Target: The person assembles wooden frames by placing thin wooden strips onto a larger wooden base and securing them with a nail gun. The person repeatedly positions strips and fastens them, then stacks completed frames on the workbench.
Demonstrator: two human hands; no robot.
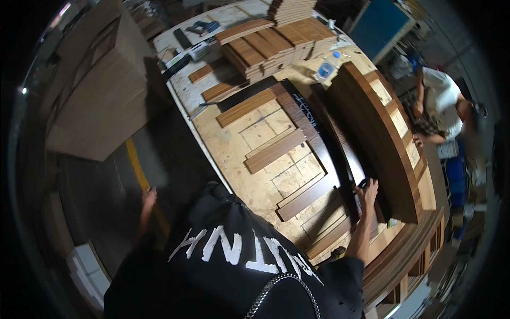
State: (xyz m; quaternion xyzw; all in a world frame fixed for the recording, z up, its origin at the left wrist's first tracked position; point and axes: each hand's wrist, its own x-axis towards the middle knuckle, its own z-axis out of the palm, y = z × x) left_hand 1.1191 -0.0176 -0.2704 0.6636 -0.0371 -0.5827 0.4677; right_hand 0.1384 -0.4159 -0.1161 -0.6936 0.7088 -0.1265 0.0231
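My right hand (367, 192) is at the right side of the worktable, its fingers bent round a small black thing (363, 183) that I cannot make out. Below it runs a long dark brown board (342, 139) with a glossy patch. To its left lies another dark board (297, 109), joined by several short wooden slats (276, 151) like the teeth of a comb. Out to the left, apart from the table, my left hand (150, 197) hangs over the floor with nothing visible in it, fingers loosely apart.
Stacked wooden slats (281, 42) stand at the table's far end, near a plastic bottle (325, 70). A deep curved wooden frame (393, 154) lines the right side, where another person (443, 101) rests a hand on it. A large brown box (106, 90) stands left.
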